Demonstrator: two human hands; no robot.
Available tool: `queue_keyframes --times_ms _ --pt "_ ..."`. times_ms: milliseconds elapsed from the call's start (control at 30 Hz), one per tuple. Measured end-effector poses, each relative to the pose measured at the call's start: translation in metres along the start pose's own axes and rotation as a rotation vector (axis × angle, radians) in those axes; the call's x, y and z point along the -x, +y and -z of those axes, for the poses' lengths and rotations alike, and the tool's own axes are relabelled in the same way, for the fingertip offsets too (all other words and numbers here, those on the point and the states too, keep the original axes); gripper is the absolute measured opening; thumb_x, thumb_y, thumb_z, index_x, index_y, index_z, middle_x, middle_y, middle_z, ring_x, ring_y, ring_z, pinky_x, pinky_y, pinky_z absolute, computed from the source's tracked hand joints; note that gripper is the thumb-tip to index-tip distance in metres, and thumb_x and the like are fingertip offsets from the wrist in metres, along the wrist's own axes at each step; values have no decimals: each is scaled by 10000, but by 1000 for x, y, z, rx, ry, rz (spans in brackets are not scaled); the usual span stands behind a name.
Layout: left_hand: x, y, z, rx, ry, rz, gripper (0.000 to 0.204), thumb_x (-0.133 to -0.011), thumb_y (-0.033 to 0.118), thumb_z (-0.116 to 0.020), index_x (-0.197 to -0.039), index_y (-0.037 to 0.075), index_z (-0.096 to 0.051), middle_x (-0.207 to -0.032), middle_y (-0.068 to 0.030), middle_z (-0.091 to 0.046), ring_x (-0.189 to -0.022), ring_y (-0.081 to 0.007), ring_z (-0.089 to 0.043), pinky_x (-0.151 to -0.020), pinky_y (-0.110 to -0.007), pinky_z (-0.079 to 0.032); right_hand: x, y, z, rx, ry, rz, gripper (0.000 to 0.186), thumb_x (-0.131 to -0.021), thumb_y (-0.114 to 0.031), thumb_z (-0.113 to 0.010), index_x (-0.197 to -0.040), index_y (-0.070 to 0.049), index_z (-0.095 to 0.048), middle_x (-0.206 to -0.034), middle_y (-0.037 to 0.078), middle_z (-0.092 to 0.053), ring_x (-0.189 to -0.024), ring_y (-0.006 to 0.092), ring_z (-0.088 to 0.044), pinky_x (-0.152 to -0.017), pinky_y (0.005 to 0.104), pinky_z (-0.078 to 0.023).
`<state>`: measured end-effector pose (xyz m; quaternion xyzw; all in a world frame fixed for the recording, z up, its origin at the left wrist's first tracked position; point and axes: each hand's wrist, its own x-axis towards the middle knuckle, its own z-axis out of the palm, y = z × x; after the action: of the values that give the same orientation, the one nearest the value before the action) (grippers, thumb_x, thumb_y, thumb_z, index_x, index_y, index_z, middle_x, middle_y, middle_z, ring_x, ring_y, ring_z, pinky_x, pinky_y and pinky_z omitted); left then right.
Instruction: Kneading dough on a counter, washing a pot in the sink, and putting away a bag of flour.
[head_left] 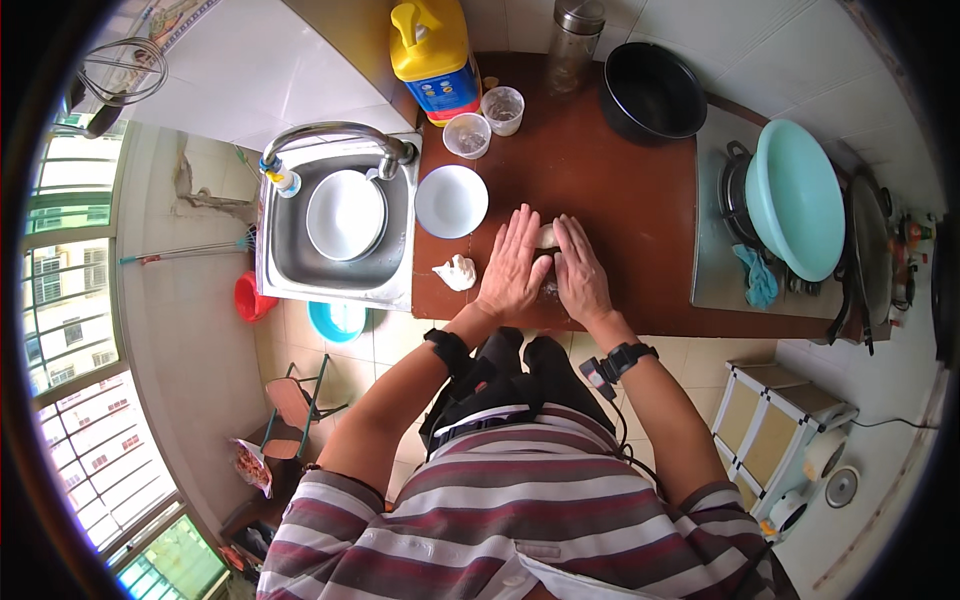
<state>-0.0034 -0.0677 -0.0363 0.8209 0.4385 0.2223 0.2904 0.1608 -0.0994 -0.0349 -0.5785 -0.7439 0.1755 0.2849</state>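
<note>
My left hand [514, 265] lies flat on the brown countertop, its fingers stretched out and close together. My right hand [580, 270] is beside it, also flat with straight fingers. Between the two hands a pale, dough-like lump [546, 236] shows partly; the palms and fingers touch its sides and hide the rest. A little white powder [549, 289] is on the counter below the thumbs. To the left of my left hand sits a crumpled white lump [456, 273], its material unclear. Farther left stands a white bowl [451, 202].
Two clear plastic cups [467, 135] and a yellow jug [432, 60] stand at the back. A steel sink [290, 272] holding white bowls is at left. A black pot [653, 93] is back right; a light-green basin [793, 200] rests on the stove [712, 270].
</note>
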Motion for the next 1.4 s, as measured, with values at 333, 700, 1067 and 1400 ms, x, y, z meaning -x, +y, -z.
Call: queue_keyframes --times_ms 333,700,1067,1400 --pt "-18 -1 -24 -181 -68 37 604 -960 247 -391 -1482 10 -200 -1543 -206 -187 -1429 -368 -181 -1153 -486 -161 -12 13 -6 191 -144 -116 478 -984 -195 -394 -1424 -12 -357 -1496 157 -336 -1390 318 -308 -1144 462 -230" --pt "-100 -32 -27 -194 54 79 601 -983 335 -363 -1485 41 -211 -1554 -190 -175 -1442 -337 -159 -1150 -512 -110 -90 70 -7 251 -131 -68 495 -972 -224 -401 -1434 -51 -362 -1525 148 -281 -1408 327 -250 -1156 463 -190" --pt "-35 -7 -15 -39 50 -29 737 -975 471 -370 -1479 -23 -158 -1519 -263 -185 -1405 -410 -195 -1147 -492 -166 -48 30 -15 3 40 71 413 -862 -108 -522 -1257 15 -536 -1327 146 -514 -1270 313 -449 -1060 374 -389" --pt "-4 19 -6 70 -92 23 863 -955 564 -313 -1486 -49 -17 -1542 -284 -59 -1460 -362 -14 -1143 -537 7 -52 11 -20 152 64 -1 386 -918 -197 -474 -1276 -52 -495 -1352 120 -463 -1238 276 -443 -1072 417 -329"
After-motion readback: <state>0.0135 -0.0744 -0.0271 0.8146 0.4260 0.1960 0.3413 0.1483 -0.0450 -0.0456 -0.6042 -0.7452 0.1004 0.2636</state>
